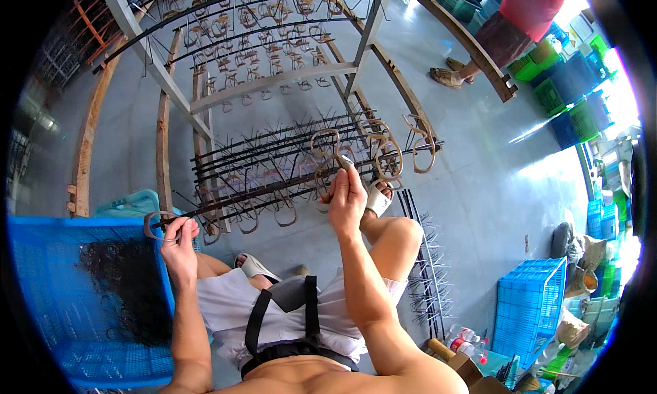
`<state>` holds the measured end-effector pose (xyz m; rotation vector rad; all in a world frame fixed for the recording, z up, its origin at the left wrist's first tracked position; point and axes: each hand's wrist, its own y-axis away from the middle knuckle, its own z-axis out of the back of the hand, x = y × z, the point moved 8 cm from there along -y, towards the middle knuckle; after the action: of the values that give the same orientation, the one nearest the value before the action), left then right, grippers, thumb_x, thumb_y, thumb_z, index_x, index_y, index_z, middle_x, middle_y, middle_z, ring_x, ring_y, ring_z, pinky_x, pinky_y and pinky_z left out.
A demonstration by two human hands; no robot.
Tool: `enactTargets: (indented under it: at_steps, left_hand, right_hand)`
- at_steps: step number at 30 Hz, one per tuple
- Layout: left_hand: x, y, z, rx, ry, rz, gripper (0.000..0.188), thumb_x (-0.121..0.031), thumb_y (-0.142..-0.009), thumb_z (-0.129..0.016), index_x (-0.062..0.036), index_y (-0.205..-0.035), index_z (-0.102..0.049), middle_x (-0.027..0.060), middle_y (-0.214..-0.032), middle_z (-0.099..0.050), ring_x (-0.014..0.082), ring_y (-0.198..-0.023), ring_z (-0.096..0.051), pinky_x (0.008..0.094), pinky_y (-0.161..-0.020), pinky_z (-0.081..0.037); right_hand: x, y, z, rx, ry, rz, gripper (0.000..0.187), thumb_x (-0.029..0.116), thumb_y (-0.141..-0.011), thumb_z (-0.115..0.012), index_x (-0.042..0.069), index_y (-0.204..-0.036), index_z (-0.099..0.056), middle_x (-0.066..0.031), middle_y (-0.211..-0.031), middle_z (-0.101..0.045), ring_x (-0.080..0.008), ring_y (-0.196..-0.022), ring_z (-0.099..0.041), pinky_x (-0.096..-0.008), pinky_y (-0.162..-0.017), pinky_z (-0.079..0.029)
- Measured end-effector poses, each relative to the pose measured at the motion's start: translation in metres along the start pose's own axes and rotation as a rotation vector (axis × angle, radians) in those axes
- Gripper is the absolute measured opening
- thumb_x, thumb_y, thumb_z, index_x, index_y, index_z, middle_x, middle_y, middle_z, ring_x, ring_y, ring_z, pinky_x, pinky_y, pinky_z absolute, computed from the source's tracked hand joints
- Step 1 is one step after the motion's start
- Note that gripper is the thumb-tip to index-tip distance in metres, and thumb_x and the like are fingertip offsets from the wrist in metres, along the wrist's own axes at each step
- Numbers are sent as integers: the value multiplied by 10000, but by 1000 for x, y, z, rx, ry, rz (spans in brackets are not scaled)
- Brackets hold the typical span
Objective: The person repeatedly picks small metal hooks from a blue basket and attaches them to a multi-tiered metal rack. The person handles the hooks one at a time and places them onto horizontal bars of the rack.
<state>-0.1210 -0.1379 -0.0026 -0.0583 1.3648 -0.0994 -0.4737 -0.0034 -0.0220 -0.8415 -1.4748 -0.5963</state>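
A long black rod (pixel 263 190) with thin wire prongs runs across in front of me, carrying several brown eyeglass frames (pixel 389 154). Near its left end, my left hand (pixel 180 252) is closed with the fingertips pinched on the rod; one eyeglass frame (pixel 150 228) loops beside those fingers. My right hand (pixel 348 206) is closed too, thumb and fingers pinching an eyeglass frame (pixel 326 139) at the middle of the rod. A small whitish spot shows at its fingertips, too small to name. Other frames hang below the rod between the hands.
A grey metal rack (pixel 274 79) with wooden rails holds rows of frames ahead. Blue crates stand at left (pixel 41 291), with black tangled material inside, and at right (pixel 530 305). Pronged rods (pixel 424 264) lie by my right leg. Another person (pixel 513 24) stands far right.
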Motion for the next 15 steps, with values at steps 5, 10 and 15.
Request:
enactTargets:
  at_steps: [5,10,15]
  left_hand:
    - [3,-2,1,7,4,-13,160,-88,-885,-582,37,-982,-607,91,-833,-647,136,-745,-623,264,-705,-533]
    - [3,0,-1,19,42,-40,155,-89,-884,-587,32,-976,-611,88,-832,-647,134,-743,-623,263,-697,-534]
    - [4,-2,0,29,40,-41,160,-94,-883,-590,35,-976,-612,89,-834,-648,135,-747,-624,266,-700,-536]
  right_hand:
    - [2,-1,2,-53,-79,33,216,140,-957,-451,-26,-1063,-538,4,-558,-452,-48,-447,-431,-228,-386,-423]
    - [2,-1,0,-54,-63,35,250,142,-957,-452,-21,-1128,-533,10,-552,-436,-39,-443,-410,-225,-389,-428]
    - [7,0,-3,-59,-22,50,234,155,-963,-435,-5,-1102,-536,27,-565,-430,-34,-438,-411,-206,-392,-425]
